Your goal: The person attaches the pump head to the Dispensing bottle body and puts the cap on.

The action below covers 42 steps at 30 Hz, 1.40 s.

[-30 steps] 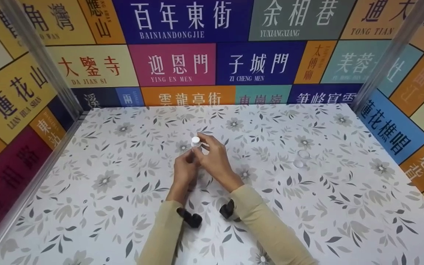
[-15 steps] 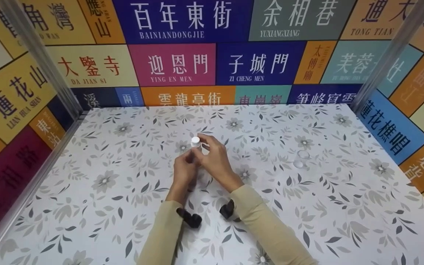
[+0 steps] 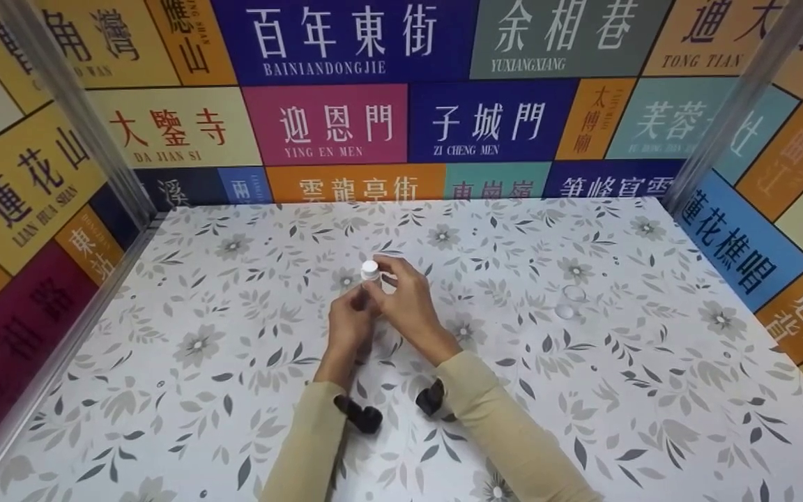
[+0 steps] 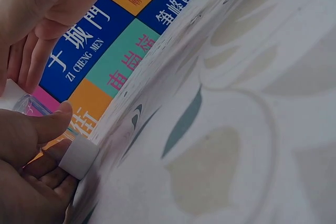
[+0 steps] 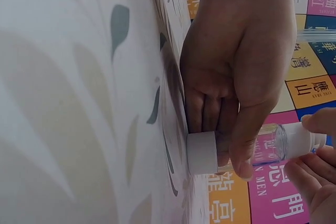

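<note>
A small clear bottle point(image 5: 266, 145) with a white top point(image 3: 370, 266) stands between my two hands in the middle of the table. Its other end is a white piece point(image 4: 80, 157), down at the tabletop. My left hand point(image 3: 349, 324) grips the clear body low down, thumb on one side and fingers on the other. Higher up, my right hand point(image 3: 407, 300) pinches the white top between thumb and fingers. Part of the bottle's body is hidden behind the fingers. The right wrist view shows the fingertips point(image 5: 310, 177) of the right hand at the white top.
To the right on the table stands a small see-through cylinder point(image 3: 570, 302); its exact kind is unclear. The flower-patterned tabletop point(image 3: 199, 418) reaches a back wall of coloured panels point(image 3: 325, 124). Clear upright strips point(image 3: 729, 104) mark the corners. Both wrists carry black cameras point(image 3: 360, 413).
</note>
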Each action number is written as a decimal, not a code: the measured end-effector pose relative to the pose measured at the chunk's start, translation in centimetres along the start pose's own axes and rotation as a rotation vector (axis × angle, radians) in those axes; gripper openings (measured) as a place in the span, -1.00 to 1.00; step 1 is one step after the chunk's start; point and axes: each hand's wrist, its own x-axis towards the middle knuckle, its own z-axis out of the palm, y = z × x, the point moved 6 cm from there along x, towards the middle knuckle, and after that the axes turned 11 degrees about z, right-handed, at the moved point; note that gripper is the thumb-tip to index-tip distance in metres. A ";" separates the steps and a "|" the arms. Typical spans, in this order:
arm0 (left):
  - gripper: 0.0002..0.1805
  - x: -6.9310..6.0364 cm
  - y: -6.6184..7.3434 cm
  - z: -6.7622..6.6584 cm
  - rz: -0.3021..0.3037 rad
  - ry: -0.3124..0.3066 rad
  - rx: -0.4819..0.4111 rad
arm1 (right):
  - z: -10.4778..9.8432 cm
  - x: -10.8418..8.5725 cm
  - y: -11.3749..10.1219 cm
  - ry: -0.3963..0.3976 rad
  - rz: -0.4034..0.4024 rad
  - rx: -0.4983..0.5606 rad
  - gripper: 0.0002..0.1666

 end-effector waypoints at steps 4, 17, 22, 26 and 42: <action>-0.60 -0.1 0.1 0.0 -0.007 -0.002 -0.010 | 0.0 0.0 -0.1 0.000 -0.009 -0.002 -0.58; -0.58 -0.2 0.1 0.1 -0.046 -0.027 -0.009 | 0.0 0.0 -0.2 0.029 -0.025 -0.012 -0.64; -0.61 -0.1 0.2 0.0 -0.042 -0.025 -0.007 | 0.1 0.1 -0.3 0.018 -0.040 -0.006 -0.64; -0.66 -0.1 0.2 0.0 -0.016 -0.010 0.007 | 0.0 0.0 -0.3 0.023 -0.053 0.010 -0.65; -0.69 -0.1 0.2 -0.1 -0.004 -0.011 0.038 | 0.2 -0.1 0.0 -0.003 -0.029 0.009 -0.61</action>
